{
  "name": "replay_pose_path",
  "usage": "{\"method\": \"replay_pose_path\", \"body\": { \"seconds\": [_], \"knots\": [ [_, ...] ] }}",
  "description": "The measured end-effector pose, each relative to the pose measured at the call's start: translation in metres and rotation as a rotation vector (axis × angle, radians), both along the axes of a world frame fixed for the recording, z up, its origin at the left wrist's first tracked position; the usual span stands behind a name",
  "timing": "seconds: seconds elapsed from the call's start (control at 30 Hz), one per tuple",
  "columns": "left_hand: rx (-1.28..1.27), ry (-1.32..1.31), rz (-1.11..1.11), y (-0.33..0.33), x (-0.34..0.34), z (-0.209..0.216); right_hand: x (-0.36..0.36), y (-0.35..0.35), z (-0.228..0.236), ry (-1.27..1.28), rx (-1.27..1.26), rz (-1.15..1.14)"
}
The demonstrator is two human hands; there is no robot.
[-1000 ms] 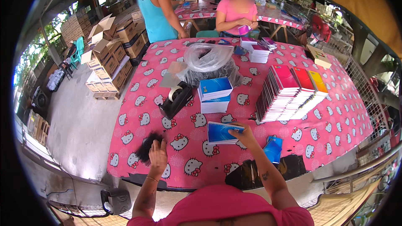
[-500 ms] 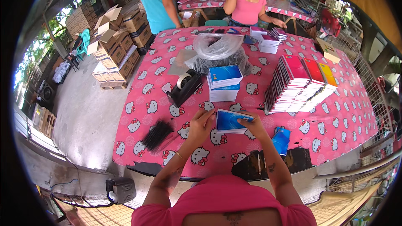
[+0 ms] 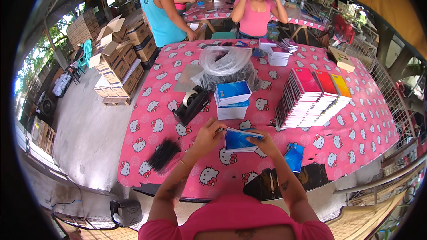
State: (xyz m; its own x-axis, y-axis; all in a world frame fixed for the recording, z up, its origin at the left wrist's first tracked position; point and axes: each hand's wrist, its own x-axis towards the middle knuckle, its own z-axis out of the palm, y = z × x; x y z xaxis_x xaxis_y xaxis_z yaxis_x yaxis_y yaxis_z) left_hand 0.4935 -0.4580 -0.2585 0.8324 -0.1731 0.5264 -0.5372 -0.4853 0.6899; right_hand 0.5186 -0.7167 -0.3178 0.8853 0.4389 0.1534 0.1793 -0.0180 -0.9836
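Observation:
A small blue-covered notebook [image 3: 239, 141] is held just above the pink table, tilted a little. My right hand [image 3: 265, 143] grips its right side, thumb on the cover and fingers underneath. At its upper left corner, my left hand [image 3: 209, 137] has its fingers pinched together; whatever is between them is too small to make out. To the left of that forearm lies a pile of black spiral coils [image 3: 163, 155]. Several loose blue covers [image 3: 293, 158] rest right of my right forearm. Beyond my hands stands a stack of blue notebooks [image 3: 232, 93].
A black tape dispenser [image 3: 192, 106] sits left of the stack, with a clear plastic bag [image 3: 227, 64] behind. Tall stacks of spiral notebooks [image 3: 307, 82] stand at right. Across the table are a person in pink [image 3: 257, 15] and one in turquoise [image 3: 163, 15]. Cartons [image 3: 116, 64] are piled left.
My left fingers have moved in against the notebook's upper left corner. The right hand keeps its grip. The person in pink across the table now has both hands raised to the head.

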Motion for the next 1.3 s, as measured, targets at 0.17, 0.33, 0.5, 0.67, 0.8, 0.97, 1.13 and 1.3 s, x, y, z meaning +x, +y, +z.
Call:
{"method": "replay_pose_path", "body": {
  "seconds": [0.17,0.33,0.5,0.67,0.8,0.97,1.13,1.3],
  "knots": [
    [0.273,-0.107,-0.161,0.018,0.021,-0.007,0.001,0.002,0.001,0.037,-0.010,0.012],
    [0.184,-0.083,-0.126,0.012,0.023,-0.019,0.002,-0.002,-0.001,0.049,0.010,0.002],
    [0.175,-0.014,-0.142,0.011,0.026,-0.020,0.001,-0.001,0.004,0.036,-0.029,-0.001],
    [0.131,0.091,-0.171,0.013,0.021,-0.002,0.000,-0.002,0.005,0.039,-0.008,0.009],
    [0.154,0.088,-0.230,0.015,0.014,0.011,0.001,-0.002,-0.002,0.021,-0.015,-0.003],
    [0.090,0.099,-0.191,0.017,0.019,-0.021,0.001,0.000,0.000,-0.005,-0.002,0.003],
    [-0.047,0.368,-0.204,0.022,0.020,-0.030,0.000,0.002,0.000,0.022,0.023,0.005],
    [0.019,0.179,-0.261,0.016,0.015,-0.010,0.000,-0.003,0.002,-0.032,-0.047,0.023]
  ]
}}
